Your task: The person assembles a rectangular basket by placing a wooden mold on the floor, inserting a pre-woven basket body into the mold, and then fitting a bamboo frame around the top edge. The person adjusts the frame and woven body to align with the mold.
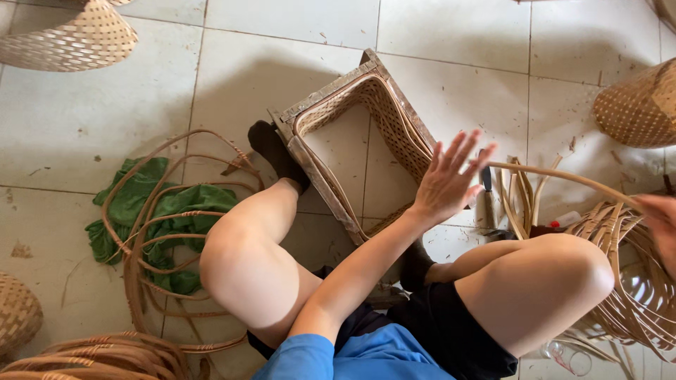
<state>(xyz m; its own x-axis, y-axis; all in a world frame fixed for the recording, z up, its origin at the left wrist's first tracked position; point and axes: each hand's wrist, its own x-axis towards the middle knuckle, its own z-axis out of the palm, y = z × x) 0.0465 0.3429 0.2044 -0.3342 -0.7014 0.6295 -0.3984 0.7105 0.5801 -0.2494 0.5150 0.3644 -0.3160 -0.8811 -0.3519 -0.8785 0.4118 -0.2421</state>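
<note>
My left hand [447,184] reaches across my body with its fingers spread, holding nothing, just over the right side of a rectangular woven basket frame [331,95] on the tiled floor. Its fingertips are next to the free end of a long thin cane strip [563,176]. My right hand [662,222] sits at the right edge of the view, only partly visible, and grips the other end of that strip. My feet in black socks rest against the frame's near side.
A green cloth [151,204] lies under loose cane loops [141,267] at left. Woven baskets stand at top left [70,35], right [637,105] and bottom left [14,313]. A bundle of split strips [634,295] and a knife [486,200] lie at right.
</note>
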